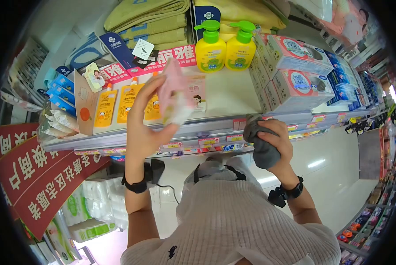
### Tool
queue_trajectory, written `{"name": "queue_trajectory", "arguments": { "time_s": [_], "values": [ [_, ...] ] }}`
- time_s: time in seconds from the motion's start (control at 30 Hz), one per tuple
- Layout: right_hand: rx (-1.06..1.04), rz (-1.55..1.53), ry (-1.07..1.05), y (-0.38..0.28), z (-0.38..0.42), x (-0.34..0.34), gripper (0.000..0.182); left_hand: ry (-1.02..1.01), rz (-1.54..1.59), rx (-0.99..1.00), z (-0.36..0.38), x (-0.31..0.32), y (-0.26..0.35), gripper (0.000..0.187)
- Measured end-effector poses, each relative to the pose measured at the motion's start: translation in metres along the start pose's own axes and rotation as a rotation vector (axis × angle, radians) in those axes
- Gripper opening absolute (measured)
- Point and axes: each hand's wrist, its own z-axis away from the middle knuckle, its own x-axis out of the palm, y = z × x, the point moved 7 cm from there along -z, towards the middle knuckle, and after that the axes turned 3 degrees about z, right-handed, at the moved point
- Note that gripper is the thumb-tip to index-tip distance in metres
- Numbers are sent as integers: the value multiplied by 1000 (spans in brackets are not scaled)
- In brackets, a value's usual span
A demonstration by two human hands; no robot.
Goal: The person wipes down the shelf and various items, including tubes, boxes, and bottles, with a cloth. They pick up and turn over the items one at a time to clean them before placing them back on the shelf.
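My left hand (144,119) grips a pink and white package (173,90) between thumb and fingers, raised over the front of the shelf. Motion blurs the package, so its print cannot be read. Bunched in my right hand (281,143) is a dark grey cloth (264,148), held at the shelf's front edge. Behind the package, a pale pink box (199,92) stands on the white shelf (229,95). Orange tubes (105,108) stand to the left of my left hand, one partly hidden by it.
Two yellow pump bottles (210,53) with green tops stand at the back. Folded towels (156,31) lie behind them. Stacked pink and white boxes (297,90) and blue packs (341,77) fill the right side. A red banner (43,176) hangs at the left.
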Motion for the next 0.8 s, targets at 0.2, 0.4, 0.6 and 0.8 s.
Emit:
{"name": "queue_trajectory", "arguments": {
  "time_s": [0.2,0.4,0.6,0.8],
  "values": [
    [33,-40,43,1,0,-8,36,-353,-743,317,-28,79,-6,69],
    [69,-44,47,5,8,-18,37,-559,-771,313,-41,124,-30,71],
    [78,-61,37,9,13,-24,37,-586,-707,270,-45,144,-50,68],
    [100,-72,75,13,13,-29,36,-291,-706,56,-37,74,-11,61]
  ]
}}
